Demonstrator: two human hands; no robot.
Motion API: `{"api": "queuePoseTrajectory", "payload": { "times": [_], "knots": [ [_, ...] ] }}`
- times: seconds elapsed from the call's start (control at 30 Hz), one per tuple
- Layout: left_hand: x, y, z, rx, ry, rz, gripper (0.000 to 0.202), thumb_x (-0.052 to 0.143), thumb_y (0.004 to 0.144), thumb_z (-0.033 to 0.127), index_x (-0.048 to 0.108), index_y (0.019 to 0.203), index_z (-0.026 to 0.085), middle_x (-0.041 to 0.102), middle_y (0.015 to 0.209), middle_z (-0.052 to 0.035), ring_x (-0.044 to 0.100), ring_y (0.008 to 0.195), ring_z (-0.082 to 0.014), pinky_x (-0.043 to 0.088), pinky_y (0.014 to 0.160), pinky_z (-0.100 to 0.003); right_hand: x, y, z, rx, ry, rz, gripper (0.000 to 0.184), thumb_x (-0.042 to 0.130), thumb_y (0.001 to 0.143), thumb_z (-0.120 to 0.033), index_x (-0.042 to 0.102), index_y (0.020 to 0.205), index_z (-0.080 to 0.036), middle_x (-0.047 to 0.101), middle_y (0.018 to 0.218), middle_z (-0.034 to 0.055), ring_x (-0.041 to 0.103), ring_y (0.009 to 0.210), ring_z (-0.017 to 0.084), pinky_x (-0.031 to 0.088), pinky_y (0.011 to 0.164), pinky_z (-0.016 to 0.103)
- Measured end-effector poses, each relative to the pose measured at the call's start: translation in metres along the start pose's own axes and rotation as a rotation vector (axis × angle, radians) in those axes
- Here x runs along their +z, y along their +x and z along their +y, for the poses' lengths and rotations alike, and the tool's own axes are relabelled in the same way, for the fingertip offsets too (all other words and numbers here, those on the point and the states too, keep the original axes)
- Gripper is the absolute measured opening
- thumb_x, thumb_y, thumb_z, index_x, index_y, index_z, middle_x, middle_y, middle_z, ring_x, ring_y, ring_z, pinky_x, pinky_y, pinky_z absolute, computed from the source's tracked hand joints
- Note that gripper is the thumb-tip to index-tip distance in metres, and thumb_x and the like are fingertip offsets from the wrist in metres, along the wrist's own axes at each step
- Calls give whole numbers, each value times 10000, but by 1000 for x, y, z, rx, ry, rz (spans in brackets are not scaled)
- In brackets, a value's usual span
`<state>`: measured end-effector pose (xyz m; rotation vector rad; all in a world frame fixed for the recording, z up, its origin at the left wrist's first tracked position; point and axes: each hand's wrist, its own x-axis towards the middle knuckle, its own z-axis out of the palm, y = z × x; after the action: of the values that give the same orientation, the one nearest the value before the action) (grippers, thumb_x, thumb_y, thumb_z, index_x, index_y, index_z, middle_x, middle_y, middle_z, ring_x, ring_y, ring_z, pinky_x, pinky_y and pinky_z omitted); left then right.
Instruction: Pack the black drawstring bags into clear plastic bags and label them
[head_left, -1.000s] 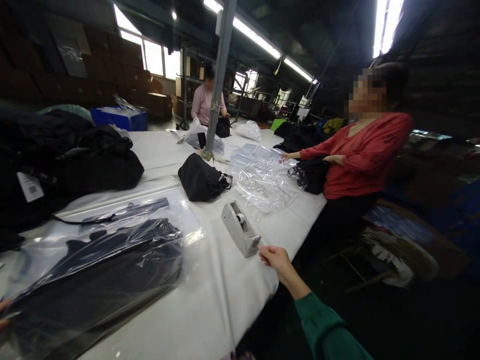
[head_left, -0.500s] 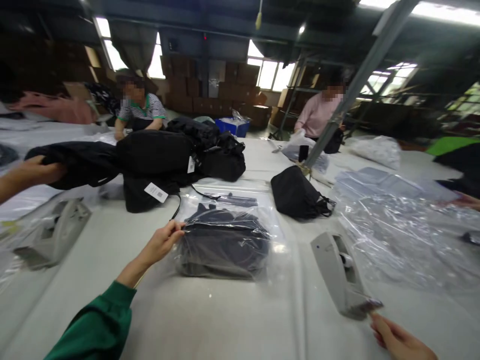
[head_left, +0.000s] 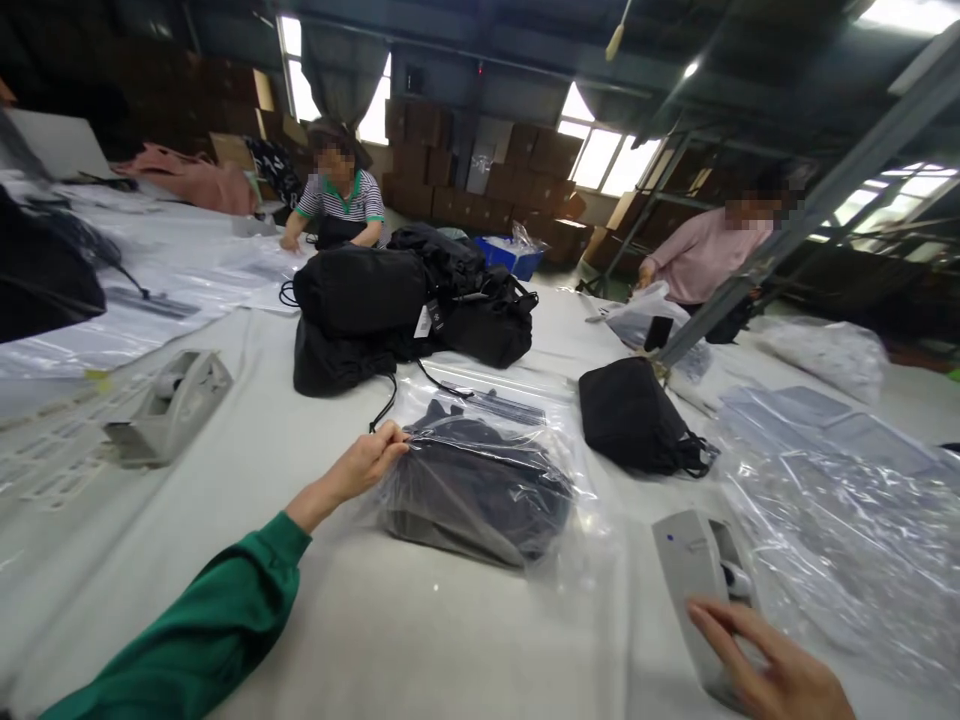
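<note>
A folded black bag (head_left: 465, 500) lies inside a clear plastic bag (head_left: 589, 540) on the table before me. My left hand (head_left: 367, 460) pinches the plastic bag's folded-over edge at its left end. Over the right-hand grey tape dispenser (head_left: 682, 565), my right hand (head_left: 776, 660) is closed with thumb and forefinger together. Whatever sits between those fingertips is too small to make out. The hand covers part of the dispenser, whose pale roll (head_left: 736, 580) shows beside the fingers.
Black drawstring bags (head_left: 360, 290) are heaped beyond my left hand. Another black bag (head_left: 630, 415) stands right of the plastic one. Clear plastic sheets (head_left: 847, 500) cover the right side. A second dispenser (head_left: 176, 405) stands left. Two people work across the table, near a slanted metal post (head_left: 750, 265).
My right hand has left the dispenser's front end and moved left and inward. My left hand keeps its pinch. Another person's hand has gone from the left, and a black bag is now there.
</note>
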<state>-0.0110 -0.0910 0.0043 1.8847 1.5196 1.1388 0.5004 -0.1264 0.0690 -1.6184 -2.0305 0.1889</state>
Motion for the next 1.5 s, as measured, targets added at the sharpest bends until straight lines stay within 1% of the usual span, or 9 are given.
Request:
{"api": "queuePoseTrajectory", "payload": {
  "times": [0.1,0.2,0.3,0.4,0.53,0.67,0.9,1.37,1.5],
  "knots": [
    [-1,3,1,7,-10,-10,221,403,959,417,402,832,236,599,776,2,594,699,-176,417,647,-268,-1,72,-116,-584,98,-205,209,563,918,-353,718,875,-219,717,820,67,669,751,201,524,703,296],
    [-3,3,4,17,-21,-18,195,408,956,389,411,840,232,587,752,15,574,667,-163,400,638,-264,18,124,-212,-1000,103,-468,212,503,973,-257,691,909,-183,658,772,60,599,736,168,455,715,284],
    [-7,4,6,24,-21,-23,161,414,951,357,424,854,229,568,723,30,557,640,-153,382,625,-259,52,157,-271,-1235,-18,-695,148,552,947,-213,683,891,-173,657,794,42,577,739,152,405,734,281],
    [-8,5,5,31,-15,-32,140,425,947,344,437,868,228,567,722,29,566,658,-160,369,619,-257,91,177,-300,-1337,-253,-800,131,573,918,-192,682,847,-175,675,786,33,584,735,160,372,734,301],
    [-9,7,-1,44,-12,-46,128,423,947,335,441,877,230,565,730,23,570,667,-168,358,614,-257,132,188,-312,-1340,-570,-781,163,571,888,-182,687,775,-157,705,771,68,625,732,192,368,726,333],
    [-14,9,-2,67,-13,-77,138,396,958,331,450,879,231,561,730,20,575,670,-171,357,615,-259,149,187,-315,-1315,-703,-733,182,564,870,-197,681,747,-131,704,739,109,651,701,221,394,689,336],
    [-12,19,6,46,53,-68,502,759,693,415,452,1052,248,642,865,-2,633,778,-244,376,634,-276,150,182,-315,-1285,-732,-742,215,584,869,-256,699,760,-111,691,702,134,649,678,254,419,670,359],
    [-10,28,4,77,-28,-131,393,660,752,222,422,1062,257,625,764,38,592,712,-203,367,641,-279,143,217,-308,-1262,-478,-943,101,611,877,-169,709,891,-190,708,728,37,625,678,171,367,617,261],
    [-9,29,4,32,-88,-126,406,671,728,227,420,1047,239,592,814,14,584,720,-195,368,610,-269,146,223,-304,-1120,-298,-921,425,723,811,-189,574,1210,-189,676,711,-6,602,621,152,345,550,222]
  ]
}}
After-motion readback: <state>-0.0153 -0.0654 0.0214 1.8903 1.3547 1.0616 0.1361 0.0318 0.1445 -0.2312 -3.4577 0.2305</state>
